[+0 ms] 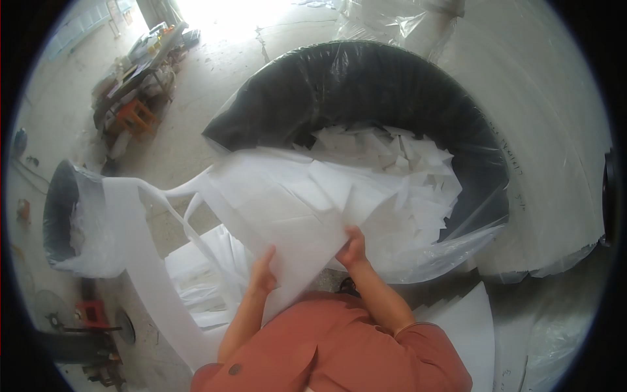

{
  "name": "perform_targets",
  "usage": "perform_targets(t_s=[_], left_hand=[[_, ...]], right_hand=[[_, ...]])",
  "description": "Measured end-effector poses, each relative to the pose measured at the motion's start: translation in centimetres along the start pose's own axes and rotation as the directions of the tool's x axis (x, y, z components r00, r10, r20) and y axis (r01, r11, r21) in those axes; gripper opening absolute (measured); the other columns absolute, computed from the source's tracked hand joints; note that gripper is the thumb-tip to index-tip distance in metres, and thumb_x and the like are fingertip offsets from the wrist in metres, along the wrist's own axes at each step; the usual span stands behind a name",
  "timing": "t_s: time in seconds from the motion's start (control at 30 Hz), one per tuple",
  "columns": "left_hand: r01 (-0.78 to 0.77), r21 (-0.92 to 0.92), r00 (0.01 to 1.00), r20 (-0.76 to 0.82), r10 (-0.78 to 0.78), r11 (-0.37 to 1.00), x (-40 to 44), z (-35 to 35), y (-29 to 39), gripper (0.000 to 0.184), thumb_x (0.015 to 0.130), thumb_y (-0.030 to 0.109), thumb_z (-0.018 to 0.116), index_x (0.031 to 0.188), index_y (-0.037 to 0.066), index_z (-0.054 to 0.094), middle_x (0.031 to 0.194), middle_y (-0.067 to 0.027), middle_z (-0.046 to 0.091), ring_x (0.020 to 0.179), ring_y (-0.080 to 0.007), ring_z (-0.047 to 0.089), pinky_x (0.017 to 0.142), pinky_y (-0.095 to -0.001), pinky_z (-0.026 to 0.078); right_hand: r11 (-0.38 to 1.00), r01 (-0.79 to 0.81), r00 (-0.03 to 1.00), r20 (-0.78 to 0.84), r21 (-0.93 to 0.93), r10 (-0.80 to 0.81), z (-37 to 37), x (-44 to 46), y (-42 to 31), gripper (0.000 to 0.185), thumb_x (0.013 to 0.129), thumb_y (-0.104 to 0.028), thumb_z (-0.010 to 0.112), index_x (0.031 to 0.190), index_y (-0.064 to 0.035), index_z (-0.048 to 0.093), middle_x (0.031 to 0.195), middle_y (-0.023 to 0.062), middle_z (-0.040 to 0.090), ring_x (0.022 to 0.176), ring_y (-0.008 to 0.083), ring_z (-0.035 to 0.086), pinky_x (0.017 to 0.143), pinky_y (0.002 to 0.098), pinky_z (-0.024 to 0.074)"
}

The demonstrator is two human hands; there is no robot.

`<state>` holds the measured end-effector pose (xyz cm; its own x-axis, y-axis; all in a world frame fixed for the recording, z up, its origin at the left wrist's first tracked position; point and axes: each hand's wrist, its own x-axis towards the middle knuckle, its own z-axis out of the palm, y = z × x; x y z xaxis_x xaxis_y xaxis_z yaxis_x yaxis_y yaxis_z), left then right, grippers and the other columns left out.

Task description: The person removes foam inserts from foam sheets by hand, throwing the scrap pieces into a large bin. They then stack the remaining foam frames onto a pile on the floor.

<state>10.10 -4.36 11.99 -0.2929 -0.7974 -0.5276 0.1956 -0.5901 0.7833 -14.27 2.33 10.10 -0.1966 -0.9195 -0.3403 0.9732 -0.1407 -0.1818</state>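
A stack of thin white sheets, foam or paper, hangs in front of my body. My left hand grips its left edge, thumb on top and fingers hidden beneath. On the right edge, my right hand is closed with the thumb over the sheet. The far end of the sheets rests on the rim of a large black container lined with clear plastic. Inside it lies a heap of cut white pieces. Long white strips trail from the sheets to the left.
A smaller plastic-lined black bin stands at the left. More white sheets lie low beside my left arm, others at lower right. A cluttered table with an orange stool stands far left. Large plastic-wrapped material borders the right.
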Motion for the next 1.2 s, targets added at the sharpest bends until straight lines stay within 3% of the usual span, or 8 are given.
perform_targets(t_s=[0.2, 0.33, 0.47, 0.53, 0.6, 0.83, 1.03, 1.2], left_hand=[[-0.082, -0.207, 0.908, 0.388, 0.159, 0.975, 0.3, 1.6, 5.1, 0.048, 0.086, 0.009, 0.065, 0.129, -0.003, 0.048, 0.116, -0.0141, 0.062, 0.101, -0.0256, 0.065, 0.087, -0.0391, 0.055], [-0.116, -0.094, 0.934, 0.328, 0.141, 0.989, 3.5, 0.2, 4.0, 0.044, 0.082, 0.003, 0.066, 0.124, -0.003, 0.051, 0.110, -0.0127, 0.065, 0.097, -0.0251, 0.066, 0.085, -0.0378, 0.056], [-0.093, -0.052, 0.947, 0.304, 0.104, 0.994, 3.8, -1.3, 3.1, 0.043, 0.080, 0.000, 0.066, 0.122, -0.004, 0.054, 0.108, -0.0118, 0.066, 0.097, -0.0238, 0.066, 0.084, -0.0365, 0.056], [-0.029, -0.077, 0.924, 0.379, 0.056, 0.997, 4.1, -1.5, 1.8, 0.047, 0.080, -0.002, 0.066, 0.125, -0.002, 0.052, 0.110, -0.0131, 0.064, 0.100, -0.0250, 0.065, 0.084, -0.0373, 0.055], [0.066, -0.095, 0.866, 0.501, -0.010, 0.993, 3.9, -1.5, 0.3, 0.058, 0.080, -0.002, 0.066, 0.133, 0.000, 0.045, 0.120, -0.0165, 0.059, 0.107, -0.0279, 0.062, 0.089, -0.0396, 0.052], [0.195, -0.109, 0.612, 0.790, -0.034, 0.975, 2.9, -0.4, 2.2, 0.087, 0.081, 0.016, 0.071, 0.151, 0.005, 0.020, 0.149, -0.0214, 0.036, 0.127, -0.0349, 0.048, 0.102, -0.0441, 0.043], [0.057, 0.012, 0.996, 0.064, -0.058, 0.998, 8.0, 2.6, 7.7, 0.042, 0.084, 0.017, 0.073, 0.114, -0.007, 0.056, 0.099, -0.0139, 0.064, 0.091, -0.0277, 0.065, 0.079, -0.0407, 0.055], [0.098, -0.030, 0.995, 0.036, -0.097, 0.995, 13.1, -0.5, 4.6, 0.033, 0.081, 0.007, 0.073, 0.107, -0.006, 0.059, 0.094, -0.0134, 0.063, 0.085, -0.0269, 0.065, 0.074, -0.0384, 0.057]], right_hand=[[0.987, 0.148, 0.976, 0.173, -0.064, -0.135, -0.2, -2.3, -2.2, 0.052, 0.083, -0.020, 0.056, 0.130, 0.0013, 0.049, 0.125, 0.0151, 0.058, 0.119, 0.0311, 0.055, 0.106, 0.0483, 0.0395], [0.943, -0.262, 0.965, -0.026, -0.206, 0.263, -3.6, -5.0, -0.7, 0.052, 0.092, -0.031, 0.059, 0.133, -0.0005, 0.048, 0.131, 0.0158, 0.055, 0.122, 0.0315, 0.052, 0.107, 0.0483, 0.0378], [0.149, -0.344, 0.854, -0.243, -0.927, 0.460, 3.5, -9.4, -1.1, 0.075, 0.080, -0.041, 0.076, 0.138, -0.0045, 0.045, 0.141, 0.0195, 0.045, 0.133, 0.0364, 0.041, 0.109, 0.0521, 0.0333], [-0.281, 0.371, 0.929, 0.360, -0.885, 0.092, 5.8, -8.0, 0.1, 0.090, 0.070, -0.045, 0.082, 0.140, -0.0046, 0.043, 0.145, 0.0216, 0.039, 0.136, 0.0393, 0.034, 0.109, 0.0543, 0.0301], [-0.674, 0.506, 0.753, 0.657, -0.539, 0.040, 8.8, -6.5, 1.0, 0.104, 0.060, -0.051, 0.086, 0.142, -0.0057, 0.041, 0.148, 0.0236, 0.031, 0.140, 0.0430, 0.025, 0.110, 0.0557, 0.0256], [-0.204, 0.542, 0.840, 0.519, -0.815, 0.161, 7.0, -1.4, 1.9, 0.069, 0.073, -0.017, 0.078, 0.133, -0.0008, 0.047, 0.124, 0.0174, 0.057, 0.110, 0.0325, 0.061, 0.091, 0.0389, 0.0510], [-0.646, 0.565, 0.752, 0.643, -0.513, 0.146, 3.9, -0.6, 4.4, 0.065, 0.068, 0.004, 0.064, 0.131, 0.0003, 0.049, 0.127, 0.0251, 0.055, 0.111, 0.0407, 0.058, 0.092, 0.0416, 0.0501], [-0.006, 0.477, 0.879, 0.476, -0.879, 0.021, 6.5, -1.8, 0.2, 0.047, 0.081, -0.005, 0.066, 0.126, 0.0048, 0.053, 0.108, 0.0157, 0.065, 0.097, 0.0265, 0.065, 0.085, 0.0353, 0.0525]])
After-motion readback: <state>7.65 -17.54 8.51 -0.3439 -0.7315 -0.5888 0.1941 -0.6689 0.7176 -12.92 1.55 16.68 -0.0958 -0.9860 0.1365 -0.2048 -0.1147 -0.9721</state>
